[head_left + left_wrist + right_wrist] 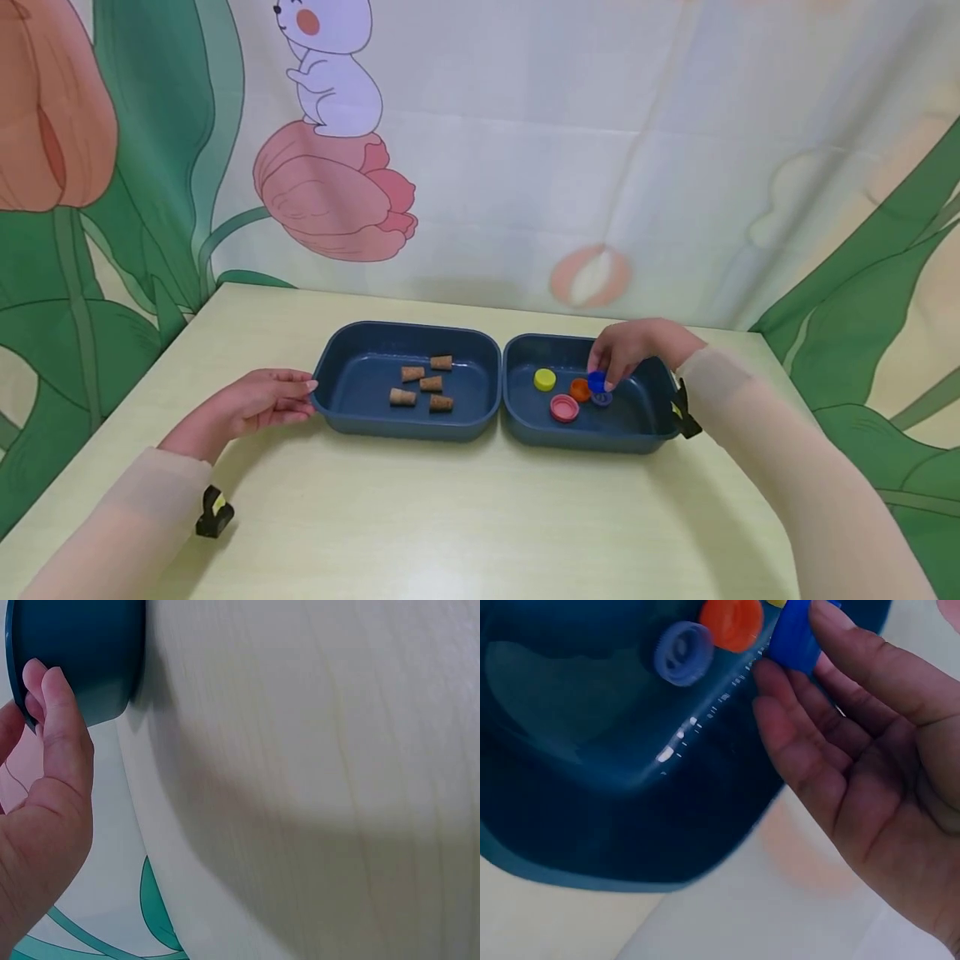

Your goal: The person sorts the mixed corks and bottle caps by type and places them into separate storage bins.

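At the left tray (405, 428), which is dark blue, my left hand (258, 402) pinches the left end of the rim, thumb on top and fingers against the outer wall. Several corks (431, 384) lie inside that tray. My right hand (636, 346) reaches over the right tray (585, 439) and pinches a blue bottle cap (796, 637) between thumb and fingers. Beneath it on the tray floor are a second, paler-looking blue cap (684, 654), an orange cap (733, 622), a yellow cap (544, 380) and a pink cap (564, 408).
The two trays stand side by side, nearly touching, on a pale wooden table (420, 517). Behind the table hangs a printed curtain (510, 167) with flowers and a white animal. Each sleeve carries a black wrist device (215, 512).
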A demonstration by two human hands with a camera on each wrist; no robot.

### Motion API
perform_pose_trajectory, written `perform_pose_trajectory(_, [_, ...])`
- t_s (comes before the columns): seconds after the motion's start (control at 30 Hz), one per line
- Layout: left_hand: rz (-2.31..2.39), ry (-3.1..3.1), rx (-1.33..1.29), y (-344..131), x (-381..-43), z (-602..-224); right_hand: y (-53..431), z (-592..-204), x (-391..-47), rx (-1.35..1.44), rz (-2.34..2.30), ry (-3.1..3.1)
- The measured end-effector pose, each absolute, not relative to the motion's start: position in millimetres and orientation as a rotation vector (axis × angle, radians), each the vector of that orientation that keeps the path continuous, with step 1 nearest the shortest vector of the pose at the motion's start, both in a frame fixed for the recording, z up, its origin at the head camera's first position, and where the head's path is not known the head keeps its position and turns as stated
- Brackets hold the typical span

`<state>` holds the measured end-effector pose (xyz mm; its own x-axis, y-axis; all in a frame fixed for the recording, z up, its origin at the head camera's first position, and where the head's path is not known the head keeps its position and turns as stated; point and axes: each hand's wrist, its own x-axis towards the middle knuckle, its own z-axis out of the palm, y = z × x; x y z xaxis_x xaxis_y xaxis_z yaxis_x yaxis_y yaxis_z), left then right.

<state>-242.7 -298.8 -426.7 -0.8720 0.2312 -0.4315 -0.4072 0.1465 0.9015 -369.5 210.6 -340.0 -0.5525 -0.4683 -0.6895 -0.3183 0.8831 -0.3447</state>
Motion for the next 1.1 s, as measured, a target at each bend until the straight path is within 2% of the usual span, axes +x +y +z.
perform_pose_trajectory(0.63, [1.789,1.944,-0.161,-298,-243,-426,201,-367,-362,-0.487,-0.170,2.128])
perform_pose_trajectory(1.1, [1.791,1.941,-0.162,-298,-241,-425,197,-377,-363,-0.580,-0.146,2.232])
